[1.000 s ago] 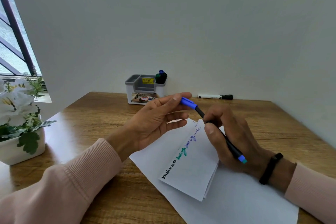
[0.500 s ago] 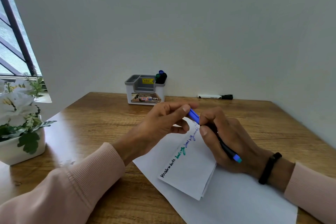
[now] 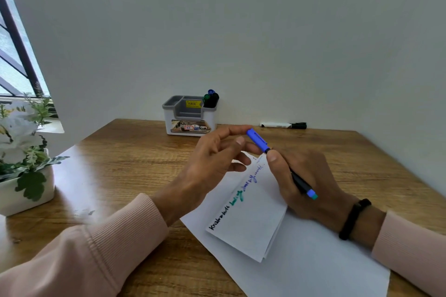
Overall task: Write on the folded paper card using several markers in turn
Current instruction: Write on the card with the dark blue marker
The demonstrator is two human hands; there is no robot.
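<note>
The folded white paper card (image 3: 251,219) lies on a larger white sheet (image 3: 313,272) on the wooden table (image 3: 125,164). Along its left edge runs one line of writing in black, green and blue. My right hand (image 3: 311,183) grips the black barrel of a blue pen (image 3: 300,183) above the card's far end. The pen's blue cap (image 3: 257,139) sits on its tip and points up and away. My left hand (image 3: 210,166) hovers beside it with its fingers nearly straight. Its index fingertip touches the cap's far end.
A grey and white desk organizer (image 3: 188,116) stands at the back by the wall with three capped markers (image 3: 211,97) in its right slot. A black-capped white marker (image 3: 282,125) lies along the wall. A white pot of flowers (image 3: 24,188) stands at the left edge.
The left hand brought the blue cap to the pen and pushed it over the tip. Both hands have since lifted a little, and the left fingers have loosened on the cap.
</note>
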